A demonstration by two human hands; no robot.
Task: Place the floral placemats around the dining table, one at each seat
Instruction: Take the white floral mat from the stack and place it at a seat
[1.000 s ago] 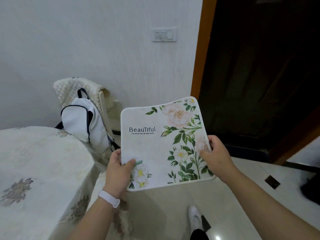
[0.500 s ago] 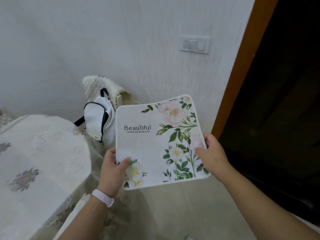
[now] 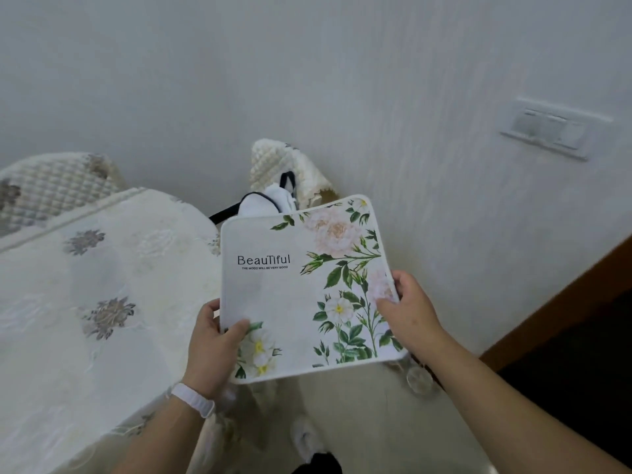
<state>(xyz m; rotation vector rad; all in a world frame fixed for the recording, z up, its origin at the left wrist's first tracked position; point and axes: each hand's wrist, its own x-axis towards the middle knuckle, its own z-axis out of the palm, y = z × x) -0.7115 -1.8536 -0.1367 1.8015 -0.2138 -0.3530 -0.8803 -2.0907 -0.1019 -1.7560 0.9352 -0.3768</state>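
A white floral placemat (image 3: pixel 294 285) printed with "Beautiful", pink and white flowers and green leaves is held flat in the air in front of me. My left hand (image 3: pixel 213 347), with a white wristband, grips its near left corner. Its right edge is pinched by my right hand (image 3: pixel 408 313). The dining table (image 3: pixel 85 302), covered in a cream embroidered cloth, lies to the left of the placemat, its edge just beside my left hand. I cannot tell whether more than one mat is in the stack.
A chair with a quilted cream cover (image 3: pixel 287 165) stands against the white wall behind the placemat, a white bag with black straps (image 3: pixel 263 201) hanging on it. Another quilted chair back (image 3: pixel 51 186) shows at far left. A wall switch (image 3: pixel 550 130) and brown door frame (image 3: pixel 561 313) are at right.
The view has swung left toward the table; the doorway has slid out to the right. Both hands keep the same hold on the placemat, now closer to the table's edge.
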